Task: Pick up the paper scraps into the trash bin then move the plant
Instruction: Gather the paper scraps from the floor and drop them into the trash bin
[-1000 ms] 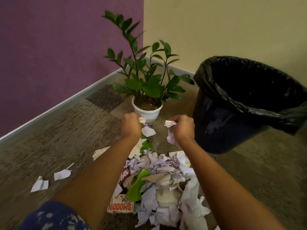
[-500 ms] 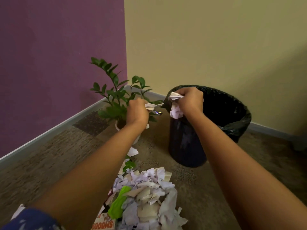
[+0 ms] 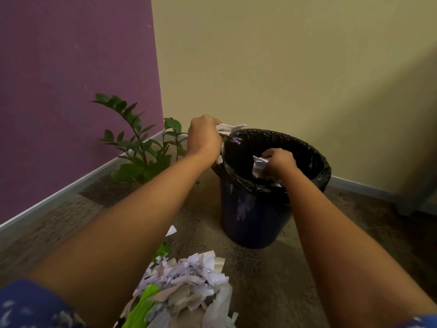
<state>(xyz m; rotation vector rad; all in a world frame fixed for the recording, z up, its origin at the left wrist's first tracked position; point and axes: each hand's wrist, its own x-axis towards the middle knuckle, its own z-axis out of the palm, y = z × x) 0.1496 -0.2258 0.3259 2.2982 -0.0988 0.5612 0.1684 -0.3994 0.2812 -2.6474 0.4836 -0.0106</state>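
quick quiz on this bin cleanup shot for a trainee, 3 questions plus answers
1. True or false: the right hand holds paper scraps inside the mouth of the trash bin.
2. Where is the plant? A) inside the bin B) on the floor by the purple wall, left of the bin C) on a table
3. Fill in: the left hand grips more paper scraps at the bin's ___.

Key: 1 true; 2 B; 3 rim.
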